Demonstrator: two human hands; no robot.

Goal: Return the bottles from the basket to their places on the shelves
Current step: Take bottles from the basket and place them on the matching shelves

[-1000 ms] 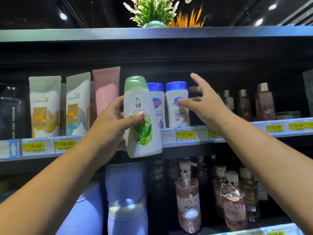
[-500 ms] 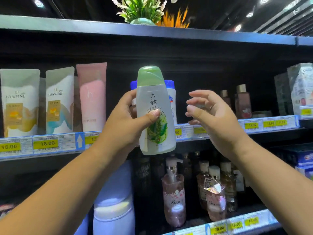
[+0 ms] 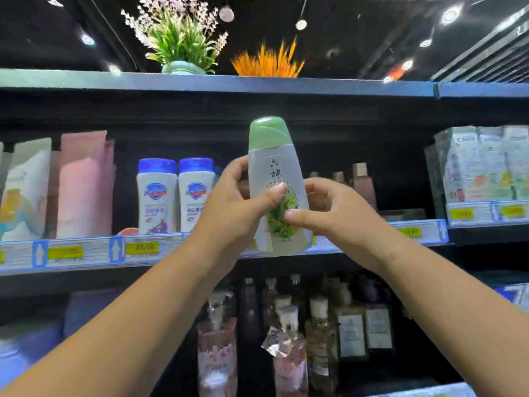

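A pale grey bottle with a green cap and a leaf picture on its label is held upright in front of the middle shelf. My left hand grips it from the left, thumb across the label. My right hand holds it from the right, thumb on the label and fingers behind it. Two white bottles with blue caps stand on the shelf just left of my hands. The basket is out of view.
Refill pouches stand at the left of the middle shelf, small brown-capped bottles behind my right hand, boxed goods at far right. Pump bottles fill the shelf below. Potted plants sit on top.
My right hand has come off the shelf and closed on the green-capped bottle. The bottle has risen and shifted right, past the blue-capped bottles. The view has panned right and up.
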